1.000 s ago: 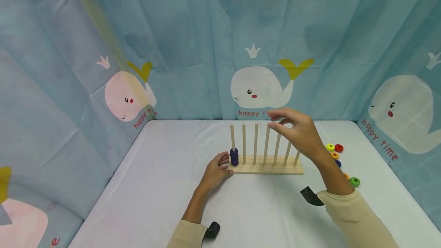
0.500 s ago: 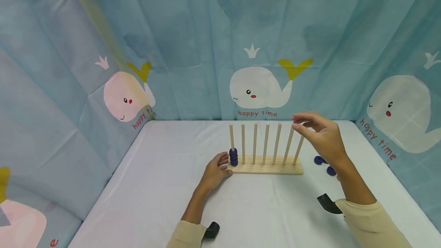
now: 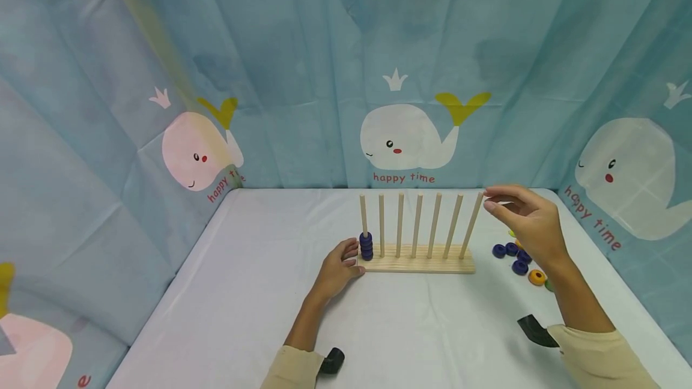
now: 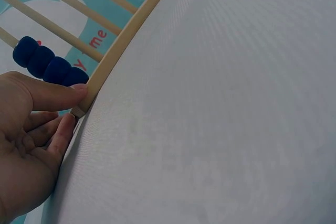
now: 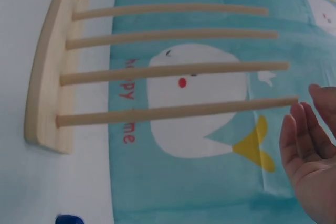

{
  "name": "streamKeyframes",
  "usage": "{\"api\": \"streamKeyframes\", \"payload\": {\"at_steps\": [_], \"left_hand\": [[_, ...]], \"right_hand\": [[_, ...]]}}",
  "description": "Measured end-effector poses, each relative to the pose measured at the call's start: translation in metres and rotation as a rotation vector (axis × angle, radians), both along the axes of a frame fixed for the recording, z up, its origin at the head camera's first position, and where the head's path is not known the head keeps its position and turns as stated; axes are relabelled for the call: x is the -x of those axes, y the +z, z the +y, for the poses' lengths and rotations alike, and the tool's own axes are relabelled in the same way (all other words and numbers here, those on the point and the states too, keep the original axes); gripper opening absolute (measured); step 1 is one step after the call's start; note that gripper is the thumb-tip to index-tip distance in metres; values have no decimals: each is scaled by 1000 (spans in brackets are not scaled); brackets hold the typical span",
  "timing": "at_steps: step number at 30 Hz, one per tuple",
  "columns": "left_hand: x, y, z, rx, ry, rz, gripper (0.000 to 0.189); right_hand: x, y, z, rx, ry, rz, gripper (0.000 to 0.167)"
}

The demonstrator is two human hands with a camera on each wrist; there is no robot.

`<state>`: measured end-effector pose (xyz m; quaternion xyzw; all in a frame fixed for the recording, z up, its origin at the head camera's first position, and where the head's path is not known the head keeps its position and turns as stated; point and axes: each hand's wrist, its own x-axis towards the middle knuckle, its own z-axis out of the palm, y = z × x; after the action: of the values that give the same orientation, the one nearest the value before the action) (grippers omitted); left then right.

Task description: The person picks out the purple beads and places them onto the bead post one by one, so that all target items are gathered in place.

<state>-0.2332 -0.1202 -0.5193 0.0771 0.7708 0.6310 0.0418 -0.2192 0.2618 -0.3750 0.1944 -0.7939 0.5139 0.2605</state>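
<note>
A pale wooden peg stand (image 3: 418, 266) has a row of several upright pegs, and a stack of dark blue beads (image 3: 366, 247) sits low on the leftmost one. My left hand (image 3: 336, 268) grips the left end of the base, thumb over the edge (image 4: 58, 97) and fingers beside it. Over at the other end, my right hand (image 3: 532, 224) is raised with softly bent fingers at the top of the rightmost peg (image 5: 178, 112). Thumb and fingertips are apart there, with nothing held between them.
Loose blue beads (image 3: 520, 268) lie right of the stand, along with an orange bead (image 3: 537, 277), a partly hidden green bead (image 3: 549, 285) and a yellow bead (image 3: 512, 233). The right forearm covers others. A whale-print curtain (image 3: 303, 77) hangs behind the white table (image 3: 259, 245).
My right hand has moved right along the peg tops, from the middle pegs to the rightmost one, uncovering blue beads on the table. The left hand and the stand keep their places.
</note>
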Motion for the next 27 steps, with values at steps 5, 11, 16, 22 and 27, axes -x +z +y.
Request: {"api": "streamKeyframes", "payload": {"at_steps": [5, 11, 16, 22, 27], "left_hand": [[0, 0, -1, 8, 7, -2, 78], [1, -2, 0, 10, 5, 5, 78], [1, -2, 0, 0, -1, 9, 78], [1, -1, 0, 13, 8, 8, 78], [2, -2, 0, 18, 4, 4, 78]], "right_hand": [[1, -10, 11, -18, -54, -51, 28], [1, -24, 24, -69, -101, -99, 28], [1, -36, 38, -118, -107, -136, 32], [2, -50, 56, -159, -140, -179, 34], [-1, -59, 69, -179, -188, -205, 34]]}}
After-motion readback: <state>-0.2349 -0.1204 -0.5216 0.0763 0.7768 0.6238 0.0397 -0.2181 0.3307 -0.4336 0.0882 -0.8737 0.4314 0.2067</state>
